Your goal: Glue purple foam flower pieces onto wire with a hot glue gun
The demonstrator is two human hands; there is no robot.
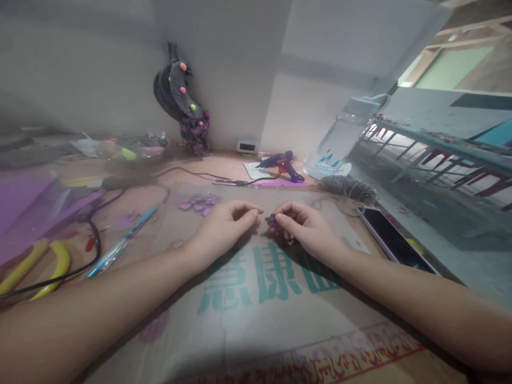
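Between the thumb and fingertips of my right hand (306,226) is a small purple flower-shaped piece (272,220). Just left of it, my left hand (232,224) has its thumb and forefinger pinched together, and whatever they may hold is too small to make out. The two hands are apart, over a sheet with large green characters (276,274). Beyond my left hand lies a small group of purple flower-shaped pieces (200,201).
A glue gun (282,164) with a red light rests at the back, near a clear bottle (336,138). Grey yarn (348,189) and a phone (394,240) lie right. Left are a blue pen (122,242), yellow-handled scissors (60,266) and a cord. A grey crescent decoration (176,90) hangs behind.
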